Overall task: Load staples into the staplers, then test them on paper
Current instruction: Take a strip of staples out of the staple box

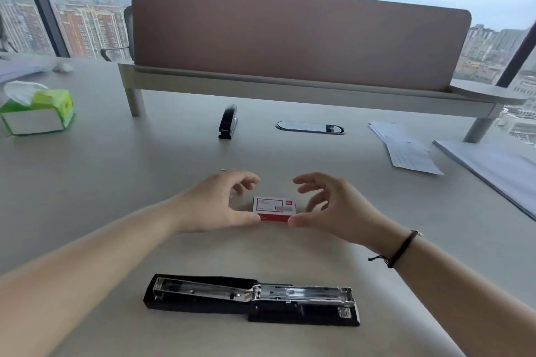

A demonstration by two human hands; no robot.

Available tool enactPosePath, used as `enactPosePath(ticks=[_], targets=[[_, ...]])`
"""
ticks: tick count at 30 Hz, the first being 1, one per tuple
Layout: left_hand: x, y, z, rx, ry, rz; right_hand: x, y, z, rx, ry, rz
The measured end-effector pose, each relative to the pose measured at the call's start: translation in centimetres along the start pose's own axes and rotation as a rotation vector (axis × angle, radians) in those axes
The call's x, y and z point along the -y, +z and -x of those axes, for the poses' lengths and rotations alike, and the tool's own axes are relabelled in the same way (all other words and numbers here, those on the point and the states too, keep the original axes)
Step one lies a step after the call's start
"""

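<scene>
A small red and white staple box [274, 209] lies flat on the desk between my hands. My left hand [214, 203] curls around its left end, thumb touching the front left corner. On the other side my right hand [333, 206] has its thumb at the front right corner and its fingers spread above the box. A black stapler [252, 300] lies swung fully open near the front edge, its metal staple channel facing up. A second black stapler [228, 122] stands closed farther back. White paper sheets [406, 148] lie at the right.
A green tissue box [37, 111] sits at the left. A brown divider panel on a raised shelf [301, 87] spans the back of the desk. An oval cable port [310, 127] is set in the desk [116, 182]. A larger paper stack [499, 174] lies at the far right.
</scene>
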State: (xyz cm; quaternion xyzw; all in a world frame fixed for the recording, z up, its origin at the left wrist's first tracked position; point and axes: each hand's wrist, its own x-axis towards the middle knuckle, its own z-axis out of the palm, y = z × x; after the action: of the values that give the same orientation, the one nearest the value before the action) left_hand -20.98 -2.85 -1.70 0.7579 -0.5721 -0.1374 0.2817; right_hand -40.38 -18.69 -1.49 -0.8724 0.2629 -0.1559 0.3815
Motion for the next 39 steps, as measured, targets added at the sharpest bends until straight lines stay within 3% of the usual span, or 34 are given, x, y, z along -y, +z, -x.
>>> enactPosePath(ticks=[5,8,12,17,22,29,39], targets=[[0.8,1.9,-1.2,-0.080,0.061,0.084,-1.1,0.9,0.0,-0.172,0.008,-0.362],[0.9,2.1,-1.0,-0.091,0.060,0.103,-0.8,0.9,0.3,-0.150,0.051,-0.572],[0.4,2.0,-1.1,-0.068,0.043,0.149,-0.1,1.7,-0.2,-0.054,0.043,-0.649],[0.2,2.0,-1.1,-0.064,0.027,0.148,-0.8,2.1,-0.3,0.069,-0.070,-0.369],[0.4,1.5,-0.9,-0.033,0.008,0.188,-0.8,1.6,0.0,0.038,-0.149,0.057],[1.0,0.7,-0.4,-0.019,0.013,0.351,-1.8,0.4,0.4,0.001,-0.119,0.120],[0.7,1.3,-0.7,-0.048,0.040,0.233,-1.7,0.5,0.5,-0.004,-0.115,0.123]])
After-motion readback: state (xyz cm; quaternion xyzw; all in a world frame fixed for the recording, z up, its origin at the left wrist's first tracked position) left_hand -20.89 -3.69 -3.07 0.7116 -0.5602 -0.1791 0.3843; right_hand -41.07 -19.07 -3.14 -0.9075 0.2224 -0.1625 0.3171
